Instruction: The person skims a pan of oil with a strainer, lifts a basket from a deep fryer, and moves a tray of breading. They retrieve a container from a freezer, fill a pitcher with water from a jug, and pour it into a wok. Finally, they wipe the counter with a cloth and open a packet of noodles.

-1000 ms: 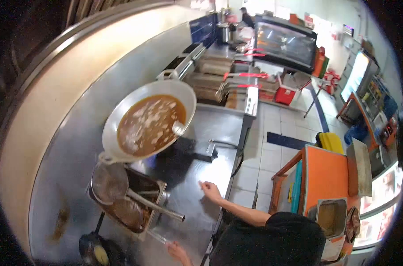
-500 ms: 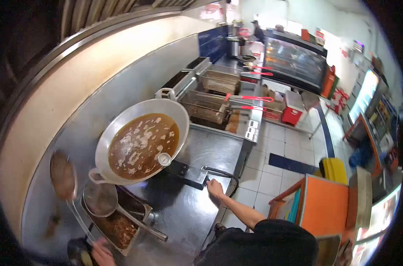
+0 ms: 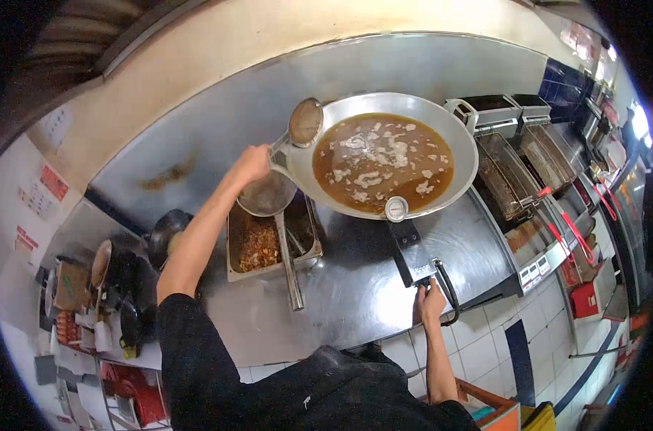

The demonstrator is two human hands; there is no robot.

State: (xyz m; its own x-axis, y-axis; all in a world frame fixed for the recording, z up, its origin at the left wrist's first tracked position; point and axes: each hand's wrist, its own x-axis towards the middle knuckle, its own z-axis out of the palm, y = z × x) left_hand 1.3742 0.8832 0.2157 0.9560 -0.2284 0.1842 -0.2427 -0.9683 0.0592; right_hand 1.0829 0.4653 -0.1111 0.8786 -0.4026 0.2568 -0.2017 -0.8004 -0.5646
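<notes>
My left hand [image 3: 253, 164] is closed round the handle of a round mesh skimmer [image 3: 306, 122], whose head is raised beside the left rim of a large metal wok [image 3: 467, 172]. Brown liquid [image 3: 348, 183] with patches of pale foam fills much of the wok. My right hand [image 3: 432, 302] pinches the knob at the near end of a black control box [image 3: 410, 251]; the fingers hide most of the knob. A dial thermometer [image 3: 396, 208] sits at the wok's near rim. Below my left hand, a second strainer [image 3: 269, 195] rests across a metal pan [image 3: 233, 275] holding brown crumbs.
Fryers with wire baskets [image 3: 506, 176] and red handles stand to the right. A black cable [image 3: 450, 294] loops beside the control box. A dark pan [image 3: 170, 233] and a shelf with an egg stack [image 3: 68, 327] are at left. White floor tiles [image 3: 477, 316] show beyond the steel counter [image 3: 341, 302].
The view has swung left. My left hand has risen with the skimmer, bringing its head from the wall side to the wok's left rim. My right hand stays at the control box.
</notes>
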